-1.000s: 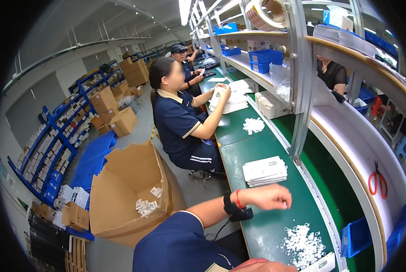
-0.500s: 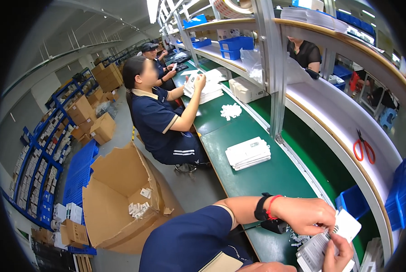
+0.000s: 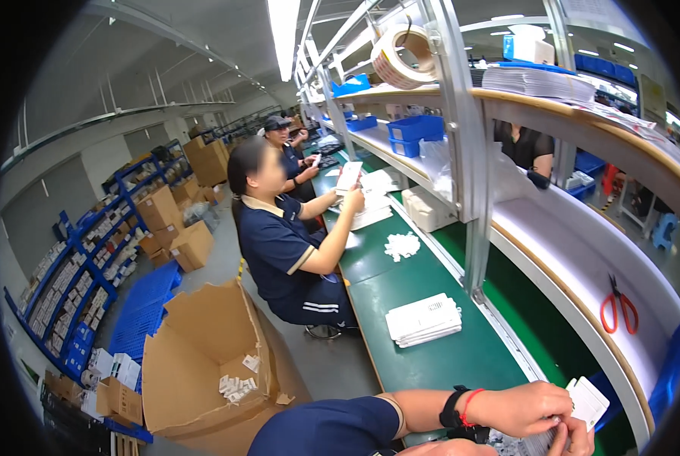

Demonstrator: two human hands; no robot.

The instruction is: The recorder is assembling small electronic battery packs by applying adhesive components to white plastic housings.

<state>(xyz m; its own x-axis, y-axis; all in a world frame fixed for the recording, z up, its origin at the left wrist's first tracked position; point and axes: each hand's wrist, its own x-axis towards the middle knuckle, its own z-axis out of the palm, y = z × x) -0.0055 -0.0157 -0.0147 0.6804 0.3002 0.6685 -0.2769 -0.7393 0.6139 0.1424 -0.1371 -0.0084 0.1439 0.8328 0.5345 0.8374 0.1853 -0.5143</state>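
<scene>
At the lower right, my left hand (image 3: 524, 408), with a black wristband and a red string, is closed in a pinch; what its fingertips hold is hidden. Against those fingertips, my right hand (image 3: 574, 438) is closed around white flat packs, partly cut off by the lower edge. One white flat pack (image 3: 589, 401) with rounded corners sticks out beyond the fingers. Under my left wrist lie small whitish bits (image 3: 503, 439) on the green bench. Farther up the bench rests a stack of similar white packs (image 3: 423, 321).
A green workbench (image 3: 370, 292) runs away from me, bearing a heap of small white pieces (image 3: 402, 246). Red-handled scissors (image 3: 619, 308) lie on the white shelf at right. A large open cardboard box (image 3: 195, 342) stands at left. A co-worker (image 3: 283, 228) sits beyond, holding a white pack.
My view has shifted, so the bench and box appear lower and more to the right. Both hands stay together at the packs and sit lower in the picture. The co-worker's pack is now raised upright.
</scene>
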